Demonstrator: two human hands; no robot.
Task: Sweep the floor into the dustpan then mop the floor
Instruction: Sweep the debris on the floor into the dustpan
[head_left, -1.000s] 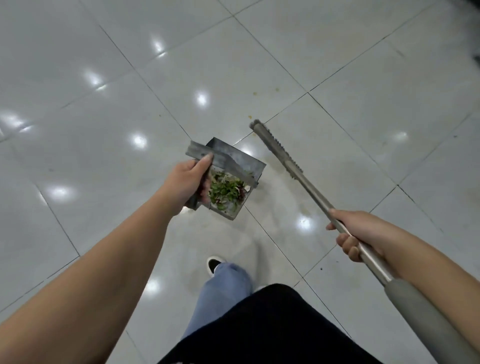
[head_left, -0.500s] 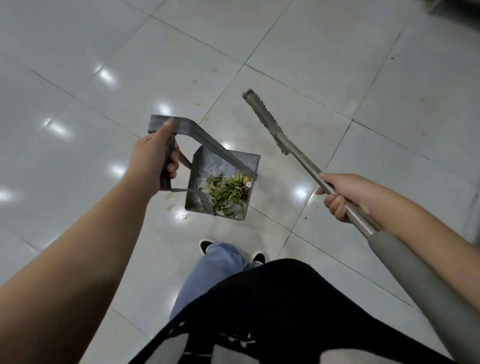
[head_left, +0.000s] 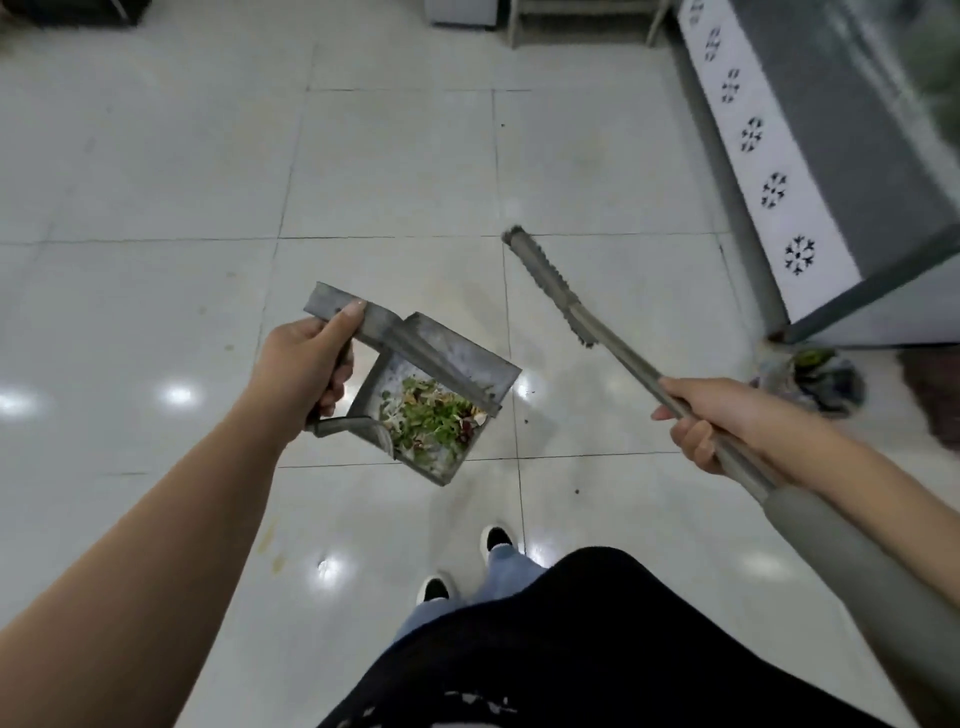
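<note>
left hand (head_left: 306, 366): wrapped around the metal handle of the dustpan (head_left: 441, 379), thumb stretched up along the flat top bar, fingers curled round the upright part. So that grip is closed on the handle, and the pan hangs in the air over the floor, tilted.

dustpan contents: a heap of green leafy scraps (head_left: 434, 423) with some pale and reddish bits mixed in, sitting at the low end of the pan (looks like veggie trimmings, can't swear to it).

right hand (head_left: 711, 421): fingers curled round the thin metal shaft of the broom (head_left: 597, 332), just ahead of the fat grey sleeve on the pole. Grip closed on the shaft. The pole runs from the lower right corner up toward the middle, and its far end is a rough, toothed-looking part, held off the floor.

floor (head_left: 395, 156): glossy white tiles with ceiling light glare, a few dark specks near the pan and a yellowish smear lower left.

right side: a cabinet (head_left: 810, 156) with a white panel of dark snowflake shapes, and a blurry bundle (head_left: 815, 379) on the floor by its corner.

bottom: black top, blue jeans, two dark shoes (head_left: 496, 538) with white soles.
</note>
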